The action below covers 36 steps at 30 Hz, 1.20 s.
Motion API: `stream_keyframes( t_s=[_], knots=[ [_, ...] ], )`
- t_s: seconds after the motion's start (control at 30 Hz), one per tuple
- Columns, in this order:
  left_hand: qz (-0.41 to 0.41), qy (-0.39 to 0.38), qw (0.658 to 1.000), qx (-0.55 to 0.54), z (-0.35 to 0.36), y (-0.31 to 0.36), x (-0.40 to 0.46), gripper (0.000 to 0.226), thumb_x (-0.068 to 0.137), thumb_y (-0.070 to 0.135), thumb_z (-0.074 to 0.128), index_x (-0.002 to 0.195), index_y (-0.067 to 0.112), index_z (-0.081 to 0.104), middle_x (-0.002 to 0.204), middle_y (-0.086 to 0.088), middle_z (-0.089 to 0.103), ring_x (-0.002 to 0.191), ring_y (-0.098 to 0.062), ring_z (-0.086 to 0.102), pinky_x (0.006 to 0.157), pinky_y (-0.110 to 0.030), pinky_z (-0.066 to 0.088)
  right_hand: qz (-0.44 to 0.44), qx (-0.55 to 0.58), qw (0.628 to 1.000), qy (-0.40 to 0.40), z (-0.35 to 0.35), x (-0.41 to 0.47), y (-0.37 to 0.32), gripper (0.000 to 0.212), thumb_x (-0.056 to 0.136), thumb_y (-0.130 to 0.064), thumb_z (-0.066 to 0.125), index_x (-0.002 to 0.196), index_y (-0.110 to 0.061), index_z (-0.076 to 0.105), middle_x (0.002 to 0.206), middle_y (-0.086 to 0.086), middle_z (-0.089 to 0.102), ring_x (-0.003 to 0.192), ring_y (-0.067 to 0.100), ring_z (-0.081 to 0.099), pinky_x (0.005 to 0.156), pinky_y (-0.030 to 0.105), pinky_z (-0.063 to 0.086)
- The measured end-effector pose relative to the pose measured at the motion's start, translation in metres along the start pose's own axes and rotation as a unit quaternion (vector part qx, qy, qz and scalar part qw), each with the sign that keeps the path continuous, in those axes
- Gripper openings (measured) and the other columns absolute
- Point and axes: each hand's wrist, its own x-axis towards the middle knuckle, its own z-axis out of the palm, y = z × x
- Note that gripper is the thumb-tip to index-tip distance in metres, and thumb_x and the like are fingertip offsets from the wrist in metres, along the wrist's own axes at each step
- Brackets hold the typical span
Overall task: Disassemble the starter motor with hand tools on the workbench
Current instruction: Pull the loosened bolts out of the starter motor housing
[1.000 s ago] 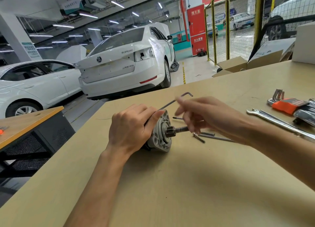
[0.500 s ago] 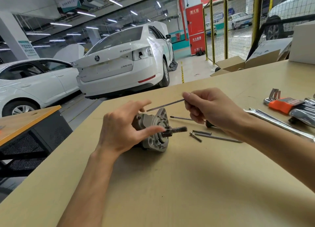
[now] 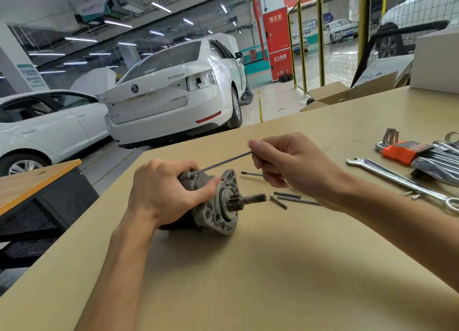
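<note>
Starter motor (image 3: 218, 204): heavy, rigid metal; left hand (image 3: 161, 194) grips housing on desk (image 3: 248, 268). Right hand (image 3: 293, 166) pinches hex key (image 3: 223, 163), tip at bolt.

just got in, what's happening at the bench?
A person is taking apart a starter motor on the workbench. The left hand grips the motor body to steady it. The right hand pinches a long hex key, its tip set at a screw on top of the housing. Several long bolts already lie loose beside the pinion shaft. A combination wrench and an orange hex key set lie to the right, untouched.
</note>
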Motion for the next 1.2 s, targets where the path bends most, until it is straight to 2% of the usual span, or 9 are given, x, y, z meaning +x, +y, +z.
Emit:
stream_keyframes(
  t_s=[0.13,0.37,0.7,0.93,1.07,1.2],
  knots=[
    [-0.02,-0.003,1.0,0.004,-0.0005,0.0025,-0.0002,0.049,0.071,0.073,0.05,0.058,0.027,0.06,0.041,0.01,0.044,0.046,-0.006,0.046,0.051,-0.022,0.032,-0.006,-0.01,1.0,0.01,0.0009,-0.0013,0.0003,0.043,0.104,-0.025,0.048,0.065,-0.009,0.055,0.047,-0.011,0.032,0.046,0.01,0.035,0.044,0.015,0.032],
    [-0.019,-0.008,1.0,0.006,-0.002,0.0028,-0.0011,0.052,0.072,0.075,0.047,0.059,0.027,0.06,0.041,0.011,0.044,0.047,-0.005,0.046,0.05,-0.021,0.028,-0.001,-0.004,1.0,0.023,0.0017,-0.0031,-0.001,0.042,0.104,-0.025,0.048,0.066,-0.007,0.055,0.047,-0.009,0.033,0.045,0.009,0.036,0.045,0.016,0.031],
    [-0.024,-0.001,1.0,0.008,-0.0011,0.0023,-0.0022,0.052,0.072,0.075,0.047,0.06,0.025,0.061,0.042,0.01,0.043,0.048,-0.004,0.045,0.05,-0.02,0.03,-0.058,-0.012,0.998,0.033,0.0037,-0.0037,-0.0001,0.041,0.103,-0.023,0.048,0.066,-0.008,0.057,0.043,-0.011,0.037,0.042,0.005,0.036,0.045,0.015,0.033],
    [-0.029,-0.008,1.0,0.003,-0.001,0.0026,-0.0021,0.048,0.072,0.074,0.047,0.058,0.03,0.057,0.043,0.009,0.047,0.05,-0.006,0.047,0.051,-0.023,0.035,-0.064,-0.014,0.997,0.036,0.005,-0.0039,0.0016,0.041,0.102,-0.024,0.049,0.066,-0.008,0.058,0.043,-0.009,0.038,0.042,0.007,0.035,0.044,0.018,0.032],
    [-0.028,-0.009,1.0,0.002,-0.0014,0.0034,-0.002,0.045,0.072,0.074,0.048,0.058,0.032,0.055,0.042,0.011,0.045,0.049,-0.005,0.046,0.051,-0.021,0.032,-0.086,-0.035,0.995,0.039,0.0038,-0.0046,0.0034,0.038,0.101,-0.025,0.051,0.068,-0.008,0.06,0.043,-0.009,0.041,0.043,0.008,0.039,0.046,0.016,0.034],
    [-0.026,-0.008,1.0,0.003,-0.0007,0.0023,-0.0024,0.049,0.072,0.074,0.047,0.06,0.029,0.06,0.043,0.012,0.047,0.049,-0.004,0.048,0.052,-0.02,0.033,-0.13,-0.077,0.988,0.023,0.0013,-0.0062,0.0026,0.035,0.099,-0.025,0.053,0.07,-0.01,0.063,0.047,-0.006,0.051,0.044,0.005,0.05,0.048,0.014,0.039]
  ],
)
